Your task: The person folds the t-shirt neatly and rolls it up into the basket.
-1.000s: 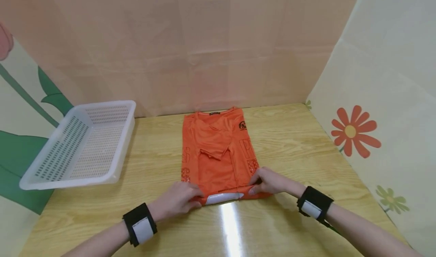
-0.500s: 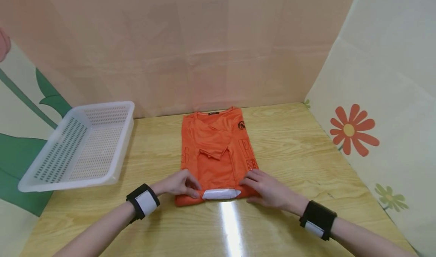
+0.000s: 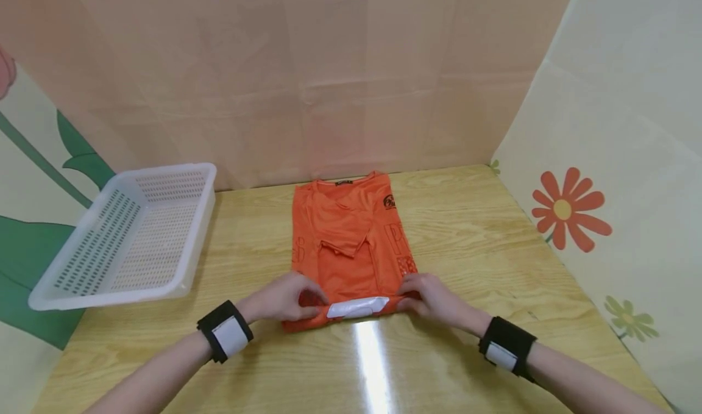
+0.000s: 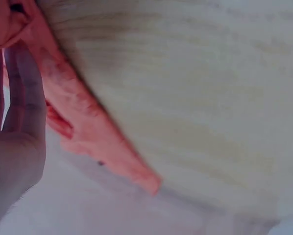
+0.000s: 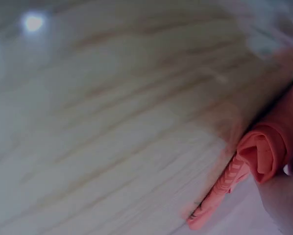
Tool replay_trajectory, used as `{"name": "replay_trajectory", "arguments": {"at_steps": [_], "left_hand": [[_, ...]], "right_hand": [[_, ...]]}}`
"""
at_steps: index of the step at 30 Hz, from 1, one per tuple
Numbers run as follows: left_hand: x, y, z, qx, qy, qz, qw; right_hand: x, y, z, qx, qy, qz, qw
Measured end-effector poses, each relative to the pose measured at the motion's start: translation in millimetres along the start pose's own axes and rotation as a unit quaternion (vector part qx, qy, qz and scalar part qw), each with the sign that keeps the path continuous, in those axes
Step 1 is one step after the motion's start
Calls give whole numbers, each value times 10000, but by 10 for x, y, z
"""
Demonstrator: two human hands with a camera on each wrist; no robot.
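Note:
An orange shirt lies on the table with its sides folded inward and its collar at the far end. Its near edge is turned up into a narrow roll that carries a white patch. My left hand pinches the left part of this roll between thumb and fingers. At the right part, my right hand pinches it the same way. In the right wrist view the coiled end of the roll shows beside a part of the hand; the right fingertips are mostly hidden there.
A white perforated plastic basket stands on the left of the wooden table. A pinkish covering rises behind the table's far edge, and a flower-printed panel borders the right side.
The shirt's near edge has been rolled further away from me, shortening the shirt slightly. Both hands have shifted their hold along the edge; the basket has stayed put.

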State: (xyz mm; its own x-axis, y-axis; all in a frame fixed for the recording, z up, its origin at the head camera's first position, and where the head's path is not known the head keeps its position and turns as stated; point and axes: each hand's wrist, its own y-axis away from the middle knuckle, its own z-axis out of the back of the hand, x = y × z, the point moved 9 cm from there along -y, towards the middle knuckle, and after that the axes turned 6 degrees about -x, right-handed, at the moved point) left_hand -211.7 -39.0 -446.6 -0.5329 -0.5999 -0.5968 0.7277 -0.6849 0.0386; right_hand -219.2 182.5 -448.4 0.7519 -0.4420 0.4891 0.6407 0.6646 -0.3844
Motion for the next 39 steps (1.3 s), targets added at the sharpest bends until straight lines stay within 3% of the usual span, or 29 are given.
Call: {"name": "replay_trajectory", "arguments": {"at_steps": [3,6,8,10,12,18,21,23,27,32,36,39], "left_hand": [[-166,57,-14,-309,-1325,-435,9898],[-291,99,-82,-485,-2532,-762,9632],[-333,116,-123,-599,-2957,-902,9491],[-345,121,-135,-706,-3003,-936,9466],[-310,111,-130,-753,-2761,-845,9544],[-108,33,-25,-647,-1283,-314,9891],[28,-31,7,-503,-472,-55,9976],[137,-71,14,-360,94,180,9991],[297,-138,31,-100,890,491,9948],[372,-205,46,164,1445,414,9885],[423,-221,35,323,1671,522,9840],[428,-212,41,324,1636,587,9842]], "right_hand": [[-137,-44,-29,445,-560,-622,9955],[-239,-89,-35,768,-974,-1101,9861],[-277,-124,-38,951,-1124,-1278,9808],[-302,-155,-45,1109,-1175,-1364,9774],[-321,-176,-60,1266,-1189,-1410,9747],[-340,-185,-72,1446,-1122,-1347,9738],[-317,-163,-56,1384,-872,-1147,9798],[-282,-145,-49,1289,-640,-992,9846],[-121,-134,-45,919,205,-281,9952],[47,-136,-52,209,1358,760,9876],[99,-127,-32,-229,1499,1188,9813],[60,-144,-19,-311,1160,1134,9863]]}}
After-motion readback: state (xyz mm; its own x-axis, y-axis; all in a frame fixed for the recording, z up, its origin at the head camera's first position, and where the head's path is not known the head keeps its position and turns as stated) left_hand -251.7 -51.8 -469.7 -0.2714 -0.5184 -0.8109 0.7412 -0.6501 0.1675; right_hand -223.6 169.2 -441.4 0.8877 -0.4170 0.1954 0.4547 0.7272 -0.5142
